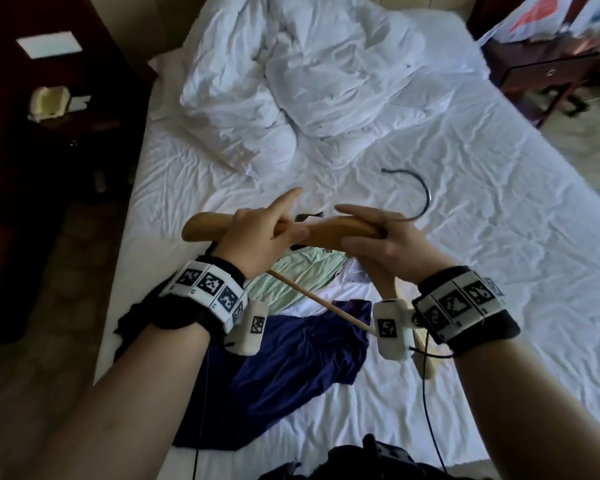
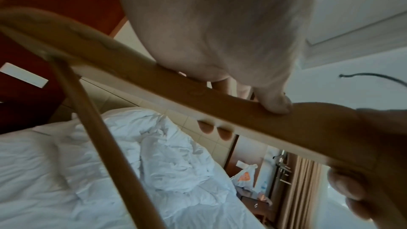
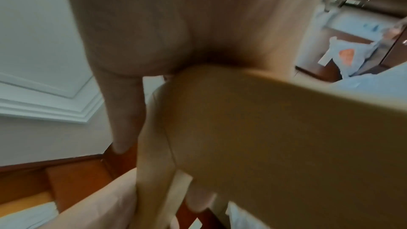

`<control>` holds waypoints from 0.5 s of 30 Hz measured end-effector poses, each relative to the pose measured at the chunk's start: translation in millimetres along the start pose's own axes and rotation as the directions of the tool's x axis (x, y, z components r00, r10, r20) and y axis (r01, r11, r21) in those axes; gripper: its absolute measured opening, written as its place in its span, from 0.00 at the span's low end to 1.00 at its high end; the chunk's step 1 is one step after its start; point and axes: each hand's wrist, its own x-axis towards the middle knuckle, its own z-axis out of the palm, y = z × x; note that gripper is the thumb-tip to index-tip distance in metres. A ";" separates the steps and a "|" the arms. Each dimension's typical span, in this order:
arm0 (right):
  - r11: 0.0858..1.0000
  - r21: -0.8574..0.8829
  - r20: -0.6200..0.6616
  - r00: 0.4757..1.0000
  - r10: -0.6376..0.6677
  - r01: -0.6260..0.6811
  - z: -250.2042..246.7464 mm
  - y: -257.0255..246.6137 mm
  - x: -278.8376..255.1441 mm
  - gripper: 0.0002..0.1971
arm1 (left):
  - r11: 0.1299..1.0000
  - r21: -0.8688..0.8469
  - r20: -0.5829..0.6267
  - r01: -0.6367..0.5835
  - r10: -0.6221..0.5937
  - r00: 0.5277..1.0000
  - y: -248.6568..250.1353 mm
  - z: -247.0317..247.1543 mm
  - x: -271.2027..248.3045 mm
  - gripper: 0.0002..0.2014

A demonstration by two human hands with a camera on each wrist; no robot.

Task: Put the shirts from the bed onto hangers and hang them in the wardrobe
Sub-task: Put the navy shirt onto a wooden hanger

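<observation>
One wooden hanger [image 1: 336, 230], held up between two hands: the left hand [image 1: 253, 240] and the right hand [image 1: 388, 247]. On the bed [image 1: 465, 271] lie three shirts: one mint green shirt [image 1: 291, 275], one navy shirt [image 1: 291, 362], and one black shirt [image 1: 136, 317] at the edge. One crumpled white duvet [image 1: 309, 74]. Two wristbands.

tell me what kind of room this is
Likely a hotel bedroom: a wide bed with wrinkled white sheets, a crumpled white duvet, dark red-brown wooden bedside furniture and an open wardrobe with a metal rail.
</observation>
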 end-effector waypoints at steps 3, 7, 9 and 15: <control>1.000 0.030 0.145 0.989 -0.007 0.003 7.9 6.3 18.6 0.22 | 0.998 0.043 -0.011 0.050 -0.050 0.999 -18.5 7.4 -4.0 0.33; 0.999 -0.033 0.157 0.987 -0.023 0.029 46.2 34.3 47.1 0.20 | 0.958 -0.028 -0.206 0.287 -0.286 0.936 -48.7 13.0 -16.8 0.31; 0.997 -0.050 0.128 0.990 -0.054 0.061 68.6 52.0 57.4 0.20 | 0.922 -0.055 -0.275 0.384 -0.384 0.882 -75.0 17.7 -28.5 0.29; 0.997 -0.065 0.054 0.998 0.044 -0.040 115.0 116.2 77.7 0.16 | 0.723 -0.151 -0.167 0.674 -0.690 0.704 -162.2 57.5 -75.3 0.26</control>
